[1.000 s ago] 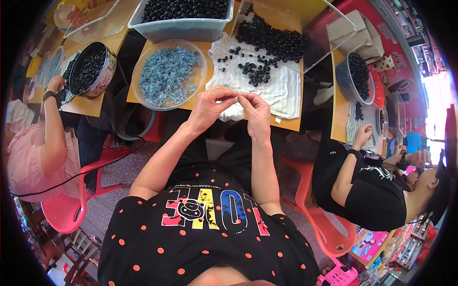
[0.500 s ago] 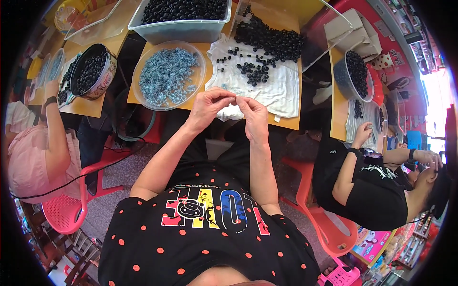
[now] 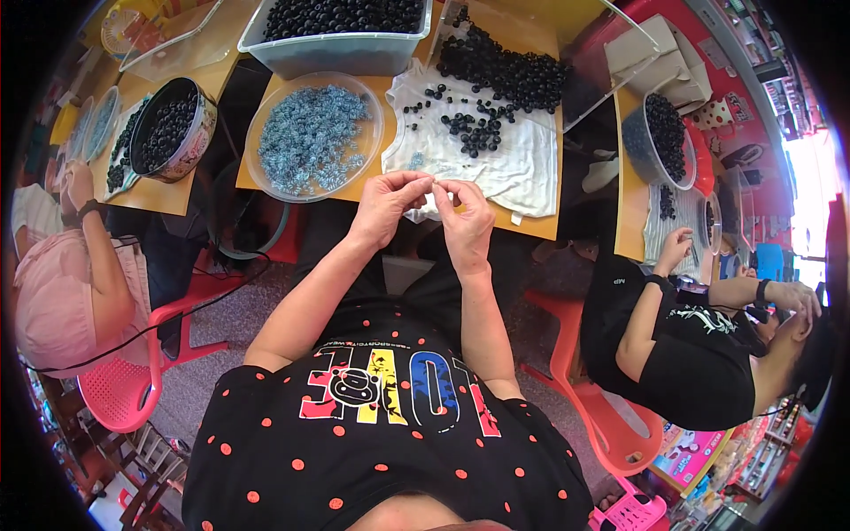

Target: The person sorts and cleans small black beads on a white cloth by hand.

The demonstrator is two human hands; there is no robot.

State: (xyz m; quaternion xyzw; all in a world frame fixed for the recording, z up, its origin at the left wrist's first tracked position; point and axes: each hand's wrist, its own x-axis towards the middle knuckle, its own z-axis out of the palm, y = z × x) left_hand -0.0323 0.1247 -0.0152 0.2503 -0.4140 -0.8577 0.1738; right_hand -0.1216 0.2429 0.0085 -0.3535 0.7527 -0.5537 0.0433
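Note:
My left hand (image 3: 387,207) and my right hand (image 3: 466,223) meet fingertip to fingertip over the near edge of a white cloth (image 3: 522,181). Each is closed in a pinch; whatever lies between the fingers is too small to make out. Black beads (image 3: 505,71) are heaped at the cloth's far side, with a looser cluster (image 3: 475,133) nearer me. A few pale blue pieces (image 3: 416,160) lie on the cloth just beyond my fingers. Left of my hands, a round clear tray (image 3: 376,133) holds many translucent blue pieces (image 3: 310,133).
A clear bin (image 3: 336,55) full of black beads stands behind the round tray. On the left, a person in pink (image 3: 80,283) sits by a round tin (image 3: 208,133) of beads. To the right, a person in black (image 3: 691,363) sits near a tub (image 3: 642,146) of beads.
My hands have shifted slightly, the right one a little left and lower, still pinching together. The person on the left has drawn a raised hand back toward the body.

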